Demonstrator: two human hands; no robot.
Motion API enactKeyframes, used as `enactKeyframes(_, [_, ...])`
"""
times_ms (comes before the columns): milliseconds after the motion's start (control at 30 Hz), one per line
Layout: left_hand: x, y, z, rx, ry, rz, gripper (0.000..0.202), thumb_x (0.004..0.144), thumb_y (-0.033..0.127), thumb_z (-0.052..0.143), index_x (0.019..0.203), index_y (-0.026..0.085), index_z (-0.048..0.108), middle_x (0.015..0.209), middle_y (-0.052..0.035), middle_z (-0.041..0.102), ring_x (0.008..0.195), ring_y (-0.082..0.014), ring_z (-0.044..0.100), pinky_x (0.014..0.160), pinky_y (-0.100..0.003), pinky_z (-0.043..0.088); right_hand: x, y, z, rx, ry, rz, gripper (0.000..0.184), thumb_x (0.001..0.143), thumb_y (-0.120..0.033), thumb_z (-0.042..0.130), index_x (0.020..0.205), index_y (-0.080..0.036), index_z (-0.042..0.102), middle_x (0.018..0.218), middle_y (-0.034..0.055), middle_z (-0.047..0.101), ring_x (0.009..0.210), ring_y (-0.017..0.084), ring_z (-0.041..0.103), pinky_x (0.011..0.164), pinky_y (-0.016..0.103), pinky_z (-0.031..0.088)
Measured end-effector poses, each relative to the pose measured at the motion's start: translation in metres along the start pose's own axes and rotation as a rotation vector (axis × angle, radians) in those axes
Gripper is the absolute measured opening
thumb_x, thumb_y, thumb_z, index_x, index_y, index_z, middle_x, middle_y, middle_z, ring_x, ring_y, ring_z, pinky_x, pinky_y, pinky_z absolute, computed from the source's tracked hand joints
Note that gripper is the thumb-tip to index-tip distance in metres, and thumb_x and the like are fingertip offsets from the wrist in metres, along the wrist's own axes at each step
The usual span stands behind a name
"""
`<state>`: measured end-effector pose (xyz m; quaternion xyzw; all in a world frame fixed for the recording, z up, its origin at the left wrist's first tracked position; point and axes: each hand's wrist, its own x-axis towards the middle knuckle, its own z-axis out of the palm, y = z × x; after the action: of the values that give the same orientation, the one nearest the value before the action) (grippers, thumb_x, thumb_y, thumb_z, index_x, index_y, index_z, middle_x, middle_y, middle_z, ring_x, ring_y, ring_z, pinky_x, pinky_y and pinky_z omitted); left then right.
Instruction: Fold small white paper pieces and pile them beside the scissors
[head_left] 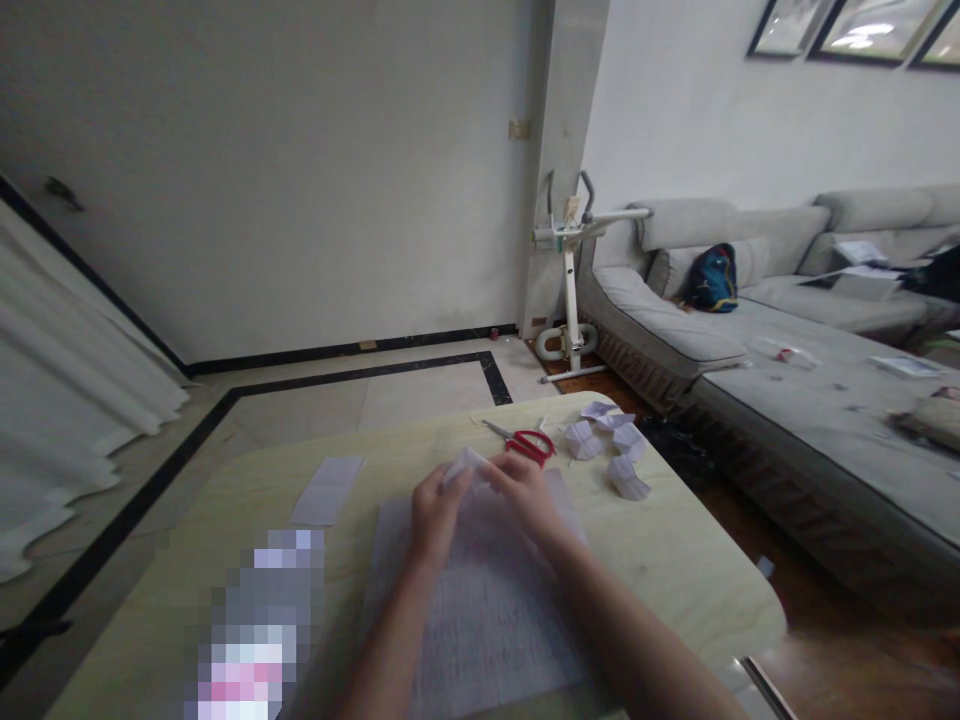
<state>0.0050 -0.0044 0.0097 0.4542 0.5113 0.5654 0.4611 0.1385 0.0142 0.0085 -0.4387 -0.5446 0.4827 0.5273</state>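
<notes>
2 hands [433,510] [525,490] pinched closed on folded paper [466,464]; red scissors [517,437] just beyond, creased papers [628,478] farther right.

Left hand [435,510] and right hand [529,490] were seen bare. Left forearm [394,630] and right forearm [615,610] were left uncovered, both cut off by view's lower edge. Smooth, rounded outlines were shown, narrowed at wrists [553,532], widened below. Finer hand detail was softened by blur.
</notes>
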Motion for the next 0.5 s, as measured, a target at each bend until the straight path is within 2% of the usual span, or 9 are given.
enactKeyframes(100, [0.0005, 0.0004, -0.0001, 0.041, 0.003, 0.013, 0.029, 0.07, 0.038, 0.065, 0.082, 0.012, 0.067, 0.071, -0.0006, 0.064, 0.065, -0.0145, 0.057, 0.058, -0.021, 0.043, 0.0005, 0.0009, 0.0006, 0.051, -0.007, -0.012, 0.019, 0.073, -0.036, 0.066, 0.069, -0.018, 0.062, 0.064, -0.0005, 0.058, 0.058, 0.013, 0.051, 0.056, 0.025, 0.04])
enactKeyframes(267, [-0.0001, -0.0013, 0.0016, 0.082, -0.014, 0.021, 0.028, 0.072, 0.039, 0.063, 0.079, 0.012, 0.067, 0.066, 0.0009, 0.061, 0.061, -0.013, 0.054, 0.055, -0.02, 0.041, 0.0011, 0.0022, -0.0011, 0.055, 0.014, 0.0, 0.023, 0.072, -0.037, 0.066, 0.062, -0.019, 0.056, 0.059, -0.0018, 0.053, 0.056, 0.013, 0.049, 0.055, 0.026, 0.039])
enactKeyframes(500, [-0.0007, -0.002, 0.0015, 0.131, -0.032, 0.066, 0.027, 0.074, 0.038, 0.062, 0.078, 0.012, 0.066, 0.066, 0.0011, 0.06, 0.063, -0.0128, 0.052, 0.056, -0.019, 0.04, 0.0006, 0.0055, -0.0017, 0.121, -0.024, 0.002, 0.024, 0.074, -0.037, 0.065, 0.063, -0.019, 0.053, 0.06, -0.0022, 0.052, 0.057, 0.013, 0.048, 0.055, 0.025, 0.038])
